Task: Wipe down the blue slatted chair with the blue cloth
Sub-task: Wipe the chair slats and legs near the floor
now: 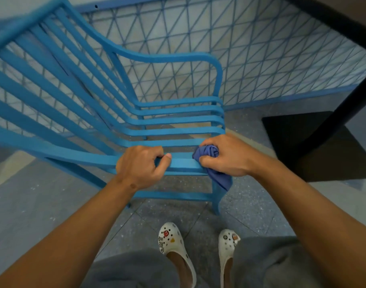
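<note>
1. Blue-painted slatted chair with curved armrests (173,119): it stands on the floor directly in front of you, its seat slats running left to right and its slatted back rising toward the upper left of the head view.
2. Your left hand (140,167): its fingers are curled over the nearest seat slat and the thumb is hooked under the slat's front edge, so it grips the chair's front rail.
3. Your right hand (223,155): its fingers are closed round the bunched cloth, pressing it on the same front slat at the chair's right front corner.
4. Crumpled blue fabric cloth (211,156): wadded inside your right hand, with a loose tail hanging below the hand, over the top of the right front chair leg.
5. Hands relative to each other: apart, with a bare stretch of slat between them.
6. Blue wire mesh fence with triangular pattern (261,59): behind the chair.
7. Grey speckled tile floor (42,204): under the chair and your feet.
8. White perforated clogs with charms (175,246): on your feet, just short of the chair's front legs.
9. Dark table (323,125): at the right, near the chair.
</note>
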A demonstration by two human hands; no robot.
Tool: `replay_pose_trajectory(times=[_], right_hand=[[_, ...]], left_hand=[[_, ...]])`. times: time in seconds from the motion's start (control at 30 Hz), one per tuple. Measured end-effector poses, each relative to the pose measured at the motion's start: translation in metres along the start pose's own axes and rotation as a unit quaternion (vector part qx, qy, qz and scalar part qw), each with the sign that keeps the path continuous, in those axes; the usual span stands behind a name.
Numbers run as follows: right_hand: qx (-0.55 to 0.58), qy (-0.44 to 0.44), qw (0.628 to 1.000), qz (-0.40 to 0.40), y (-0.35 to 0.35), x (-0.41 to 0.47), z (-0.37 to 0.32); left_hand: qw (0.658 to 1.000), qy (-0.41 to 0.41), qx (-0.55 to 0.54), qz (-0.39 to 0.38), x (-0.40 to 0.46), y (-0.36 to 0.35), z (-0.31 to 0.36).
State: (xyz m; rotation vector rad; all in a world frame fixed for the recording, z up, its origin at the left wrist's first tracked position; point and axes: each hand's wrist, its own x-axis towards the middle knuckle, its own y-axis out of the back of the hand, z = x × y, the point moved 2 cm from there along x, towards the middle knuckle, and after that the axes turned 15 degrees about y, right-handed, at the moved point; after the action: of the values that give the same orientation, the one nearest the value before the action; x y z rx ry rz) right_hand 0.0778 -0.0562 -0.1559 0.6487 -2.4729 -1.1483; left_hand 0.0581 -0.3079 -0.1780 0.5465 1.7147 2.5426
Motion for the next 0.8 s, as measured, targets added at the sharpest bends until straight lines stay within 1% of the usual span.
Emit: replay_pose_trajectory(times=[0.13,0.23,0.3,0.43,0.53,0.57,0.6,0.63,0.7,0.77,0.8], right_hand=[[0.01,0.001,1.0,-0.022,-0.001,-0.01,-0.001],[-0.016,0.0,0.999,-0.05,-0.002,-0.011,-0.003],[-0.026,-0.003,0.998,-0.055,-0.001,-0.01,-0.003],[-0.012,-0.008,0.999,-0.029,-0.001,-0.005,-0.003],[0.003,-0.002,1.0,0.008,-0.007,-0.003,-0.003],[0.011,0.0,1.0,0.017,-0.009,-0.002,-0.003],[0.019,0.003,1.0,0.023,-0.011,-0.002,-0.004],[0.029,0.006,0.999,0.024,-0.011,-0.002,-0.004],[0.062,0.003,0.998,0.02,-0.009,-0.002,-0.003],[0.087,-0.008,0.996,0.022,-0.006,-0.002,0.0],[0.099,-0.012,0.995,0.02,-0.005,-0.003,0.002]], left_hand=[[0.998,-0.05,-0.031,-0.007,0.001,0.0,0.003],[0.994,-0.099,-0.037,0.002,0.01,-0.005,0.003],[0.992,-0.122,-0.038,-0.011,0.021,-0.009,0.003],[0.99,-0.136,-0.019,-0.032,0.046,-0.015,-0.001],[0.991,-0.128,0.024,-0.004,0.055,-0.012,-0.003],[0.993,-0.112,0.031,0.014,0.053,-0.01,-0.001],[0.996,-0.077,0.029,0.031,0.046,-0.009,0.001],[0.998,-0.023,0.025,0.044,0.038,-0.01,0.005],[0.989,0.139,0.01,0.041,0.017,-0.013,0.012],[0.95,0.306,-0.064,0.002,0.001,-0.014,0.017],[0.925,0.362,-0.117,-0.015,-0.005,-0.014,0.019]])
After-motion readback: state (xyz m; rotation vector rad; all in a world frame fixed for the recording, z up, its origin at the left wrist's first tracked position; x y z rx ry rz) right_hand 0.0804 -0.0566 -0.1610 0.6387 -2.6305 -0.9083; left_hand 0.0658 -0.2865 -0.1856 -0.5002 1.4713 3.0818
